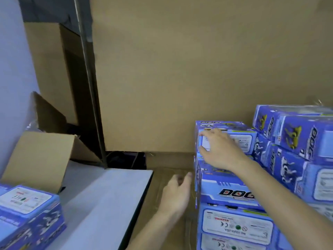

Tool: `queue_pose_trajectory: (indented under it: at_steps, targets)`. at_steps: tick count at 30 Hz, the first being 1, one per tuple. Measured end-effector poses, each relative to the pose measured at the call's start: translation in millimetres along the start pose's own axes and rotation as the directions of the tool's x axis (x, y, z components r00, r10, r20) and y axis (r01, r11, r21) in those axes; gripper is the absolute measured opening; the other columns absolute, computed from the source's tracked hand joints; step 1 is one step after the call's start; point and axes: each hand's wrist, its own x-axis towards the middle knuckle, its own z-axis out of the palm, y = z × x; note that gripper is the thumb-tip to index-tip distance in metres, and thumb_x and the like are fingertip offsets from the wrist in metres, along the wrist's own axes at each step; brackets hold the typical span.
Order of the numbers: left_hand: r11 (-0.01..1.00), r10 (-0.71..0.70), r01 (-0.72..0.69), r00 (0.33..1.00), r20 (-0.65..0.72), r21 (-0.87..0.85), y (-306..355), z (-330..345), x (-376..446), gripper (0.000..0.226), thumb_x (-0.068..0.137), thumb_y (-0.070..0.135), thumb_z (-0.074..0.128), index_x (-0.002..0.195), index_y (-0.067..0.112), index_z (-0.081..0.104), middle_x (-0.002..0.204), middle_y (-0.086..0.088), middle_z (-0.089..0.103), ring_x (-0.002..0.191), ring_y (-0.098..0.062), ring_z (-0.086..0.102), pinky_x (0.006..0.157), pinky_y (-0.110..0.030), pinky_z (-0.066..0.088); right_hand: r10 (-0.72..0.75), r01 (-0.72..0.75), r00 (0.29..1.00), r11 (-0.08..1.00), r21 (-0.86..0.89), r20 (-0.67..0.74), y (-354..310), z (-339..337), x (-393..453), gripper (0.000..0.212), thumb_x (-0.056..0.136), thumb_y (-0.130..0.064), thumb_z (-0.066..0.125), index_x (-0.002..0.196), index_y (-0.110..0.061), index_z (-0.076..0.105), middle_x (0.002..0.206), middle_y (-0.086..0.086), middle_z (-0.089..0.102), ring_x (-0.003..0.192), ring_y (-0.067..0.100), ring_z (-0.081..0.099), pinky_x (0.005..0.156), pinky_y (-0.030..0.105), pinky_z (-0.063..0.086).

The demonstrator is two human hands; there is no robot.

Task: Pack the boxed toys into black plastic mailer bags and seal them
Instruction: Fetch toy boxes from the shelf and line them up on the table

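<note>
Your right hand is resting spread, relaxed fingers on the top toy box; your left hand is hanging loose below them, grasping nothing.

right hand outstretched, left hand lower — fingers relaxed

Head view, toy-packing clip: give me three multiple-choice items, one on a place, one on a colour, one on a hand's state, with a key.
1. Where is the right hand?
A. on the top box of the near stack
B. on the white table
C. inside the open carton

2. What is the main colour of the toy boxes?
A. red
B. blue
C. green

3. What does the left hand hold?
A. a black bag
B. a box
C. nothing

Key: 1 A, its fingers lie across that box's label face. 2 B, every box shows blue print. 3 C, its fingers are spread in the air beside the stack.
</note>
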Motion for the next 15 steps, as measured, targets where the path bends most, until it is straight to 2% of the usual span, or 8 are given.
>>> queue_pose_trajectory:
  at_steps: [2, 4, 6, 9, 11, 13, 15]
  targets:
    - [0.989, -0.106, 0.112, 0.992, 0.064, -0.098, 12, 17, 10, 0.047, 0.095, 0.063, 0.044, 0.123, 0.028, 0.057, 0.120, 0.007, 0.059, 0.117, -0.021, 0.057, 0.103, -0.039, 0.045, 0.025, -0.011, 0.990, 0.995, -0.100, 0.142, 8, 12, -6, 0.040, 0.100, -0.042, 0.041, 0.139, -0.036, 0.044, 0.140, 0.002, 0.043, 0.133, 0.029, 0.042, 0.100, 0.049, 0.030]
    - [0.970, -0.128, 0.156, 0.980, 0.151, -0.188, 19, 29, 18, 0.050, 0.095, 0.068, 0.040, 0.111, 0.027, 0.065, 0.119, 0.007, 0.064, 0.104, -0.013, 0.060, 0.087, -0.028, 0.047, 0.004, 0.010, 0.977, 0.998, -0.063, 0.215, 13, 25, -14, 0.029, 0.102, -0.033, 0.037, 0.121, -0.031, 0.058, 0.123, 0.003, 0.054, 0.123, 0.029, 0.050, 0.089, 0.042, 0.034]
    - [0.960, -0.128, 0.172, 0.971, 0.202, -0.220, 21, 36, 24, 0.053, 0.095, 0.067, 0.040, 0.107, 0.025, 0.071, 0.110, 0.008, 0.070, 0.091, -0.004, 0.060, 0.072, -0.022, 0.043, -0.013, 0.015, 0.978, 1.000, -0.010, 0.207, 17, 28, -17, 0.030, 0.102, -0.025, 0.036, 0.112, -0.025, 0.064, 0.115, 0.004, 0.063, 0.118, 0.028, 0.054, 0.090, 0.039, 0.041]
    - [0.948, -0.170, 0.218, 0.963, 0.210, -0.233, 21, 38, 32, 0.050, 0.092, 0.058, 0.054, 0.114, 0.016, 0.070, 0.107, -0.002, 0.075, 0.085, -0.014, 0.069, 0.068, -0.025, 0.050, -0.009, 0.000, 0.994, 0.997, 0.083, 0.107, 21, 15, -8, 0.029, 0.100, -0.025, 0.041, 0.117, -0.025, 0.065, 0.115, 0.003, 0.068, 0.115, 0.027, 0.058, 0.095, 0.039, 0.048]
    - [0.934, -0.174, 0.227, 0.963, 0.204, -0.276, 22, 35, 32, 0.045, 0.087, 0.049, 0.063, 0.114, 0.013, 0.065, 0.100, -0.004, 0.076, 0.071, -0.015, 0.068, 0.059, -0.022, 0.050, -0.014, 0.021, 0.999, 0.988, 0.154, -0.049, 18, 7, 2, 0.024, 0.097, -0.027, 0.047, 0.115, -0.025, 0.064, 0.110, -0.002, 0.069, 0.110, 0.025, 0.061, 0.091, 0.038, 0.050]
    - [0.912, -0.184, 0.238, 0.965, 0.184, -0.334, 22, 33, 32, 0.046, 0.080, 0.046, 0.071, 0.109, 0.014, 0.058, 0.096, -0.004, 0.075, 0.070, -0.015, 0.070, 0.058, -0.024, 0.052, -0.009, 0.031, 0.981, 0.993, 0.111, -0.194, 11, 3, 15, 0.029, 0.096, -0.034, 0.051, 0.122, -0.025, 0.060, 0.118, 0.000, 0.060, 0.115, 0.025, 0.055, 0.092, 0.039, 0.046]
    - [0.881, -0.190, 0.243, 0.968, 0.166, -0.407, 23, 27, 30, 0.055, 0.069, 0.047, 0.077, 0.106, 0.014, 0.054, 0.090, -0.004, 0.073, 0.068, -0.015, 0.072, 0.055, -0.025, 0.052, 0.042, -0.034, 0.967, 0.999, 0.036, -0.250, 3, 2, 31, 0.041, 0.094, -0.046, 0.051, 0.129, -0.025, 0.054, 0.127, 0.004, 0.051, 0.123, 0.029, 0.046, 0.098, 0.046, 0.040]
